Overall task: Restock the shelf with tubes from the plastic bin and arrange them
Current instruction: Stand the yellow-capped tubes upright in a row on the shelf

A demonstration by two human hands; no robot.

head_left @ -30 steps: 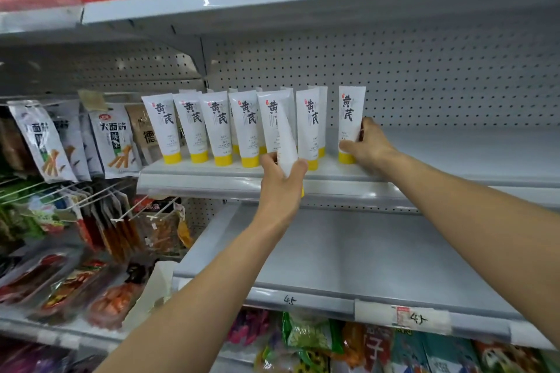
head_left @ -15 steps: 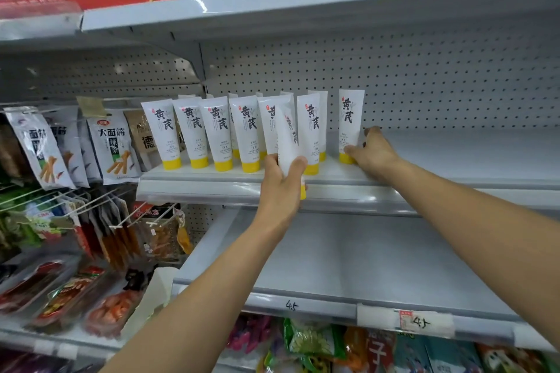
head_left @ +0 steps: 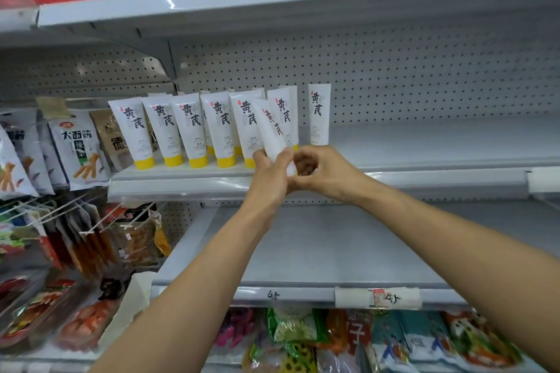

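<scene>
A change of grip is being recorded at the middle shelf (head_left: 181,188). The right hand (head_left: 330,175), which half a second ago was being pressed against the foot of the end tube (head_left: 319,113), is now being held off it and brought in at three o'clock of the left hand (head_left: 268,179), the two hands touching at the thumbs. The end tube is being left standing upright on its own, just apart from the row of tubes (head_left: 188,127) at its nine o'clock. The held tube (head_left: 271,130) is being kept in front of the row, near the row's right end. Its lower body is being gripped by the curled fingers and thumb of the left hand, and its crimped end is being tilted toward eleven o'clock; its cap is being hidden by the hands. The right fingers (head_left: 303,154) are being curled into a loose ring beside the tube's lower end; whether that end is being pinched or merely approached cannot be told. It is being judged that a hand-over to the right hand is being prepared, so that this tube can be stood in the gap or at three o'clock of the end tube. The plastic bin is not being shown in view.
</scene>
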